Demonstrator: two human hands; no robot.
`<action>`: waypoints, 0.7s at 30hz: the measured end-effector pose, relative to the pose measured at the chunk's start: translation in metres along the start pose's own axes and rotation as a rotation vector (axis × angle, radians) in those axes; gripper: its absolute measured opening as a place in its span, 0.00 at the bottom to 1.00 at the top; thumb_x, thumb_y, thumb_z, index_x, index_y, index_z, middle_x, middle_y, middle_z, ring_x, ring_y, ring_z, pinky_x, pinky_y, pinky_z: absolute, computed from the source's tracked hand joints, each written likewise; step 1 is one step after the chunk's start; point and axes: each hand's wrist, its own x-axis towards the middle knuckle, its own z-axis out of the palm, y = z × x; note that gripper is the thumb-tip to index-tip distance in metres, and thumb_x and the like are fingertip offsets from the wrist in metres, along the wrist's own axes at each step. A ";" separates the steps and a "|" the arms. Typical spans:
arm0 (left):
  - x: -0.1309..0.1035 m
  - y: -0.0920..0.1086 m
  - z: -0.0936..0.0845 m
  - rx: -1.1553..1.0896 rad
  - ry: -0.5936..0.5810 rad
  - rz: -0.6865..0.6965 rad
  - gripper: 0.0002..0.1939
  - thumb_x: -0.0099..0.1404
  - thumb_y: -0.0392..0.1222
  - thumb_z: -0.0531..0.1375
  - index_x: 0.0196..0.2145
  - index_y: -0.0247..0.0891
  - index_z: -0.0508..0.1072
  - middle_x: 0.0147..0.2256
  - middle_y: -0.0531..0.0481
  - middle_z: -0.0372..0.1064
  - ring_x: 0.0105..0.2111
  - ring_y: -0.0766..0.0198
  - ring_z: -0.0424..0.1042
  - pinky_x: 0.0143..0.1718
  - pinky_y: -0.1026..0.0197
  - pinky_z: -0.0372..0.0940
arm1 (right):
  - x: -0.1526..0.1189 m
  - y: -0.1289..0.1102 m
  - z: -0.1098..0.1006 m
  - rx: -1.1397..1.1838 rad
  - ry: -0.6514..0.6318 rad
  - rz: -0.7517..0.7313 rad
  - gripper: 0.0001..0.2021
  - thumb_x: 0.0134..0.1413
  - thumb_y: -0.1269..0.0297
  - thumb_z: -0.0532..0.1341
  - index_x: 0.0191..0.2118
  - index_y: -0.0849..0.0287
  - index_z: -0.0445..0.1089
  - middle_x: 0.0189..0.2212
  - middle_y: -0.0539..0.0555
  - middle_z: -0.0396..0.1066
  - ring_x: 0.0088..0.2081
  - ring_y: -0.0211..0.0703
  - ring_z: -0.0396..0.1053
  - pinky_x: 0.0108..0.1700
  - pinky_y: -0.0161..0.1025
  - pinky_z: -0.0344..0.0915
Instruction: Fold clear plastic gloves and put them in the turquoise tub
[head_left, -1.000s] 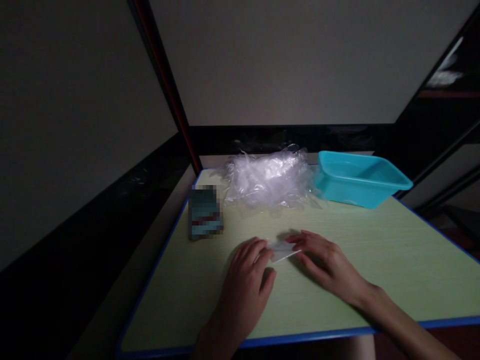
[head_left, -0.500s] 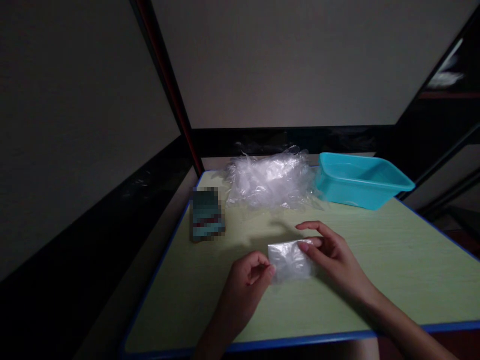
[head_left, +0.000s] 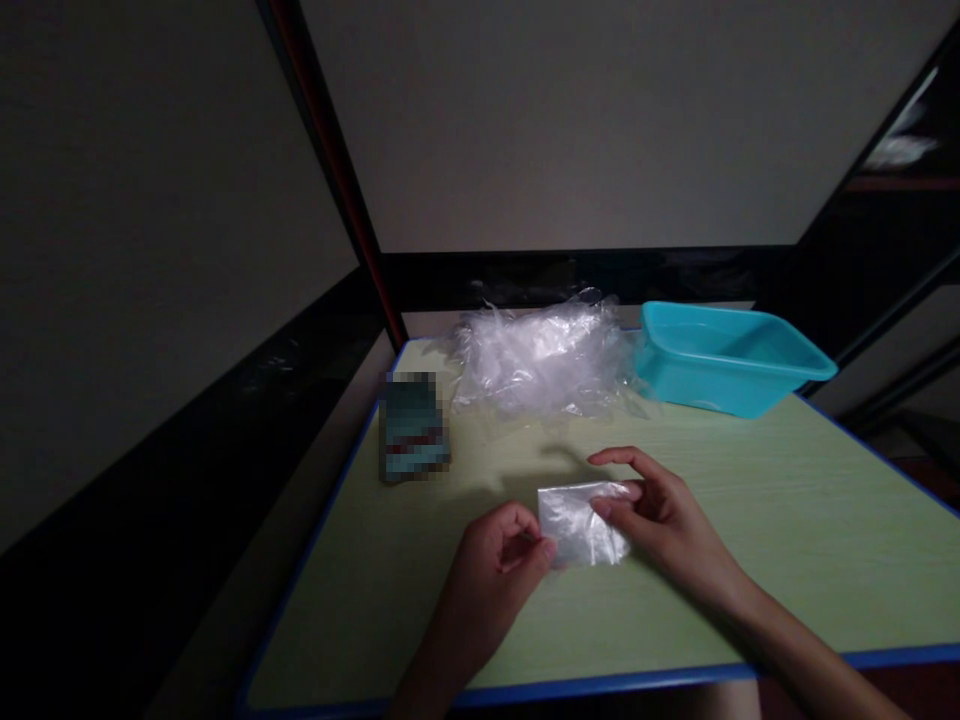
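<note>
A small, clear, folded plastic sheet or bag (head_left: 581, 530) is held between my two hands above the near part of the table. My left hand (head_left: 504, 560) pinches its lower left corner between thumb and fingers. Across its upper right part lies the thumb of my right hand (head_left: 664, 520), with fingers behind the plastic and the index finger stretched out past it. Behind my hands, a heap of crumpled clear plastic (head_left: 544, 360) rests at the back of the table.
A turquoise basin (head_left: 731, 360) stands at the back right of the light green, blue-edged table (head_left: 810, 560). At the left edge lies a blurred-out dark object (head_left: 415, 425). Pale panels (head_left: 570, 120) rise close behind and to the left.
My right thumb has shifted slightly left across the plastic, and its lower edge sits a little lower. Both hands keep hold of it.
</note>
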 end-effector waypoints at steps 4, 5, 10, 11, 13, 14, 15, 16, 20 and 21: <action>0.000 -0.001 -0.001 0.008 0.000 -0.004 0.07 0.52 0.39 0.58 0.22 0.37 0.61 0.20 0.57 0.61 0.23 0.68 0.63 0.27 0.67 0.58 | 0.001 -0.002 -0.001 -0.004 0.009 0.007 0.20 0.48 0.57 0.63 0.45 0.56 0.58 0.18 0.45 0.64 0.18 0.33 0.58 0.20 0.31 0.51; 0.000 -0.001 -0.001 0.010 -0.001 -0.005 0.07 0.52 0.39 0.58 0.22 0.37 0.61 0.20 0.57 0.61 0.23 0.67 0.63 0.27 0.66 0.58 | 0.001 -0.002 -0.002 -0.004 0.012 0.005 0.20 0.48 0.57 0.63 0.45 0.56 0.58 0.18 0.45 0.64 0.18 0.33 0.58 0.20 0.31 0.52; -0.001 0.001 -0.001 -0.001 -0.031 0.005 0.06 0.53 0.40 0.59 0.25 0.37 0.64 0.24 0.55 0.64 0.27 0.65 0.66 0.31 0.65 0.60 | 0.001 -0.001 -0.002 -0.003 -0.002 0.004 0.20 0.49 0.57 0.63 0.45 0.57 0.58 0.18 0.45 0.64 0.18 0.33 0.58 0.20 0.32 0.51; -0.001 0.001 -0.001 -0.008 -0.027 0.016 0.06 0.53 0.41 0.58 0.25 0.37 0.65 0.24 0.55 0.64 0.27 0.65 0.66 0.31 0.65 0.60 | 0.001 -0.001 -0.002 -0.007 -0.012 0.007 0.19 0.49 0.58 0.62 0.45 0.57 0.58 0.18 0.45 0.64 0.18 0.32 0.57 0.20 0.31 0.51; 0.000 0.002 -0.002 -0.017 -0.001 0.037 0.08 0.55 0.43 0.57 0.25 0.37 0.64 0.23 0.55 0.62 0.25 0.66 0.65 0.28 0.66 0.59 | 0.000 -0.001 -0.001 -0.021 -0.041 0.013 0.19 0.49 0.58 0.62 0.45 0.57 0.58 0.18 0.44 0.63 0.18 0.32 0.56 0.20 0.31 0.49; 0.001 0.002 -0.002 -0.016 0.019 0.046 0.09 0.56 0.45 0.57 0.24 0.37 0.64 0.21 0.56 0.61 0.24 0.66 0.64 0.26 0.66 0.58 | -0.001 -0.001 0.000 -0.027 -0.058 0.015 0.19 0.49 0.58 0.63 0.45 0.57 0.58 0.18 0.44 0.62 0.18 0.31 0.55 0.20 0.31 0.49; 0.002 0.001 -0.003 -0.012 0.038 0.052 0.10 0.57 0.46 0.56 0.23 0.37 0.63 0.21 0.56 0.60 0.23 0.66 0.63 0.26 0.66 0.57 | -0.001 -0.001 0.000 -0.030 -0.074 0.017 0.19 0.49 0.59 0.63 0.45 0.57 0.58 0.17 0.44 0.61 0.18 0.31 0.55 0.20 0.31 0.48; 0.002 0.001 -0.003 -0.007 0.051 0.054 0.12 0.57 0.47 0.55 0.23 0.37 0.63 0.20 0.56 0.59 0.23 0.66 0.62 0.25 0.66 0.57 | -0.001 -0.002 0.001 -0.030 -0.088 0.021 0.19 0.49 0.59 0.63 0.45 0.57 0.58 0.17 0.43 0.61 0.18 0.31 0.54 0.20 0.30 0.47; 0.004 0.002 -0.003 0.014 0.092 0.060 0.14 0.57 0.48 0.56 0.20 0.38 0.62 0.19 0.57 0.58 0.22 0.67 0.61 0.24 0.66 0.56 | -0.002 -0.002 0.002 -0.017 -0.118 0.033 0.20 0.49 0.58 0.62 0.45 0.56 0.57 0.17 0.43 0.60 0.18 0.32 0.54 0.20 0.31 0.47; 0.004 0.002 -0.003 0.018 0.097 0.059 0.14 0.57 0.47 0.56 0.20 0.38 0.62 0.19 0.57 0.58 0.22 0.67 0.60 0.24 0.66 0.55 | -0.002 -0.001 0.002 -0.018 -0.120 0.031 0.20 0.49 0.57 0.62 0.46 0.56 0.57 0.17 0.43 0.60 0.18 0.32 0.54 0.19 0.31 0.47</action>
